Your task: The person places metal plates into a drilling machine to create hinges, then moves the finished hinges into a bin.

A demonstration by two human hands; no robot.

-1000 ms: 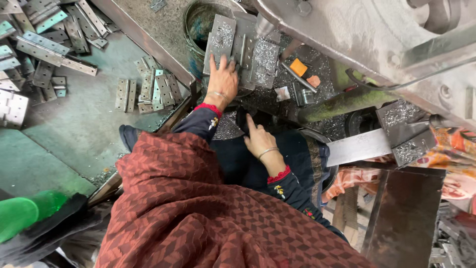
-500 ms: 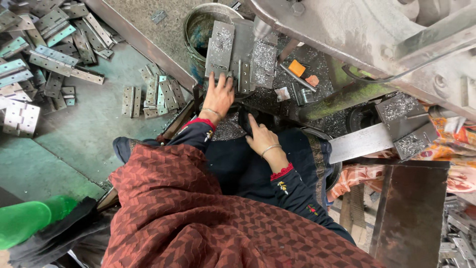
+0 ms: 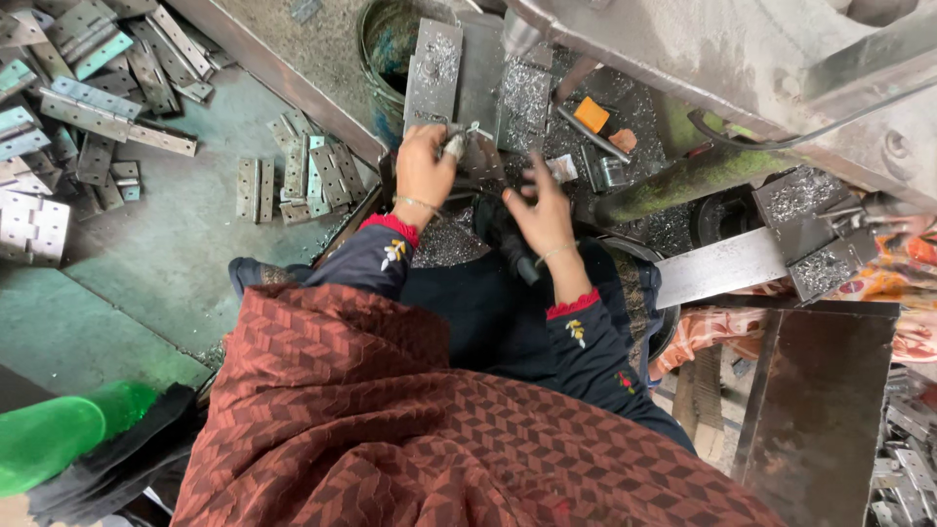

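- Head view: the left hand (image 3: 423, 168) sits at the near edge of the machine bed (image 3: 625, 127), fingers curled down onto a small metal piece (image 3: 475, 148) that lies among silver shavings; whether it truly pinches the piece I cannot tell.
- The right hand (image 3: 543, 210) hangs just beside it, a little nearer the person, fingers spread and empty, touching nothing that I can make out.
- Both wrists carry thin bangles, and the dark sleeves end in red cuffs.
- Just beyond the left hand two flat grey metal plates (image 3: 434, 73) lie side by side on the bed, dusted with shavings.
- An orange block (image 3: 590, 114) rests further along the bed, beyond the right hand.
- A round bucket (image 3: 383, 44) stands at the far end of the bed, next to the plates.
- On the green floor (image 3: 166, 254) to the left, loose hinges (image 3: 293, 176) lie scattered, with a bigger heap in the far left corner.
- A red patterned shawl (image 3: 390, 420) fills the near part of the view.
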